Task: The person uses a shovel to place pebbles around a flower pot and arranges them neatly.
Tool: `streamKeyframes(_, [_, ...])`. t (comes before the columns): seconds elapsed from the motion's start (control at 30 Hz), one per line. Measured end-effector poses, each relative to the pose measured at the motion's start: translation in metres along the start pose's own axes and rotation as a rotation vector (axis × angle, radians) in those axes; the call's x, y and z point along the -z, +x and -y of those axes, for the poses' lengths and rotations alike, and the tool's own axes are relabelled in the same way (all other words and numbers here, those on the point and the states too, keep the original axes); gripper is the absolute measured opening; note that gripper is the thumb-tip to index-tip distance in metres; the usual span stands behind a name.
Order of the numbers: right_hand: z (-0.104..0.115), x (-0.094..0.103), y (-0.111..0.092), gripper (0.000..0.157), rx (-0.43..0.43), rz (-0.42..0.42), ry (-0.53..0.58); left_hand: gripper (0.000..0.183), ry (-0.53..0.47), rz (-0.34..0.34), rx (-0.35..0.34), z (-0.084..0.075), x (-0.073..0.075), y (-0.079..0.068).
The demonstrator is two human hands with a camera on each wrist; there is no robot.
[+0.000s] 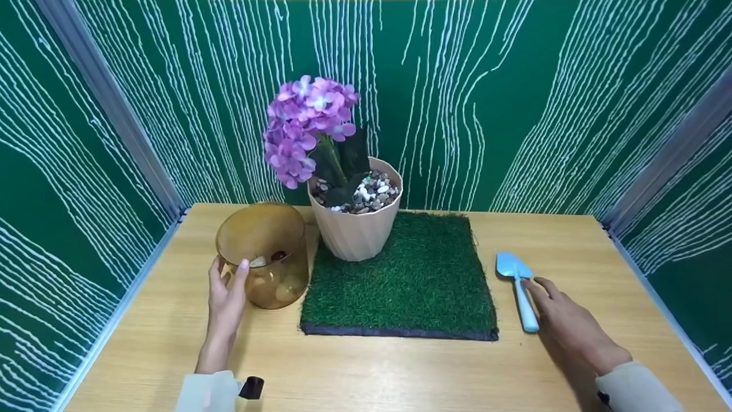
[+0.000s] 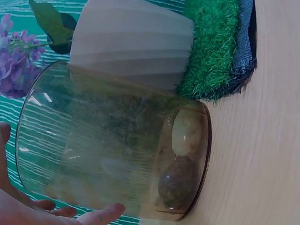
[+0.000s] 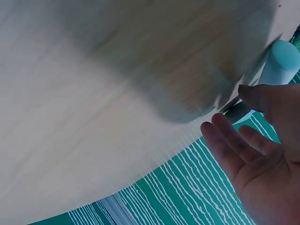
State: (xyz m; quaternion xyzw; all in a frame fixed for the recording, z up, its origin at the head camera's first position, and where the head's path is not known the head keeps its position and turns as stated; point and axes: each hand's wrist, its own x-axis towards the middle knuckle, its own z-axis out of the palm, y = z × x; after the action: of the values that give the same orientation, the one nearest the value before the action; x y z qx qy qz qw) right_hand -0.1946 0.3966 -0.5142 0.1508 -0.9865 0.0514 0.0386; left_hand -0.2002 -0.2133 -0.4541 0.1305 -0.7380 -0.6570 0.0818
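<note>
An amber see-through vase [image 1: 280,286] stands on the table at the left, with a pale stone [image 2: 186,132] and a dark round stone [image 2: 178,183] at its bottom. My left hand [image 1: 226,297] is at its near left side, fingers and thumb spread by the glass and not wrapped round it. On the right lies a light blue hand trowel [image 1: 526,303], blade pointing away. Just right of its handle hovers my right hand [image 1: 575,326], its fingertips close to the neck. In the right wrist view, those fingers [image 3: 229,145] are parted and loosely bent beside the handle.
A cream ribbed flowerpot [image 1: 357,234] with purple flowers [image 1: 309,120] and small pebbles [image 1: 374,191] stands at the back of a square artificial grass mat [image 1: 400,292]. Green walls with white lines [image 1: 446,114] enclose the wooden table [image 1: 372,372] at the back and sides.
</note>
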Motion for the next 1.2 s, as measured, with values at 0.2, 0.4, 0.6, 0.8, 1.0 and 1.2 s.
streamKeyframes(0.2, [0.001, 0.003, 0.004, 0.073, 0.024, -0.012, -0.051, 0.087, -0.024, -0.004, -0.018, 0.0, -0.001, 0.003])
streamKeyframes(0.4, [0.001, 0.005, 0.007, 0.079, 0.082, -0.02, -0.139, 0.086, -0.044, -0.018, -0.012, -0.002, -0.003, 0.007])
streamKeyframes(0.6, [0.004, 0.003, 0.011, 0.079, 0.121, 0.01, -0.178, 0.086, -0.047, -0.022, -0.001, -0.003, -0.004, 0.006])
streamKeyframes(0.8, [0.008, 0.002, 0.011, 0.073, 0.149, 0.064, -0.245, 0.086, -0.051, -0.001, 0.017, -0.002, -0.005, 0.007])
streamKeyframes(1.0, [0.011, 0.001, 0.009, 0.07, 0.227, 0.054, -0.362, 0.086, -0.054, 0.021, 0.044, -0.001, -0.004, 0.009])
streamKeyframes(1.2, [0.011, -0.003, 0.008, 0.064, 0.307, -0.014, -0.397, 0.085, -0.048, 0.045, 0.041, -0.001, -0.003, 0.01])
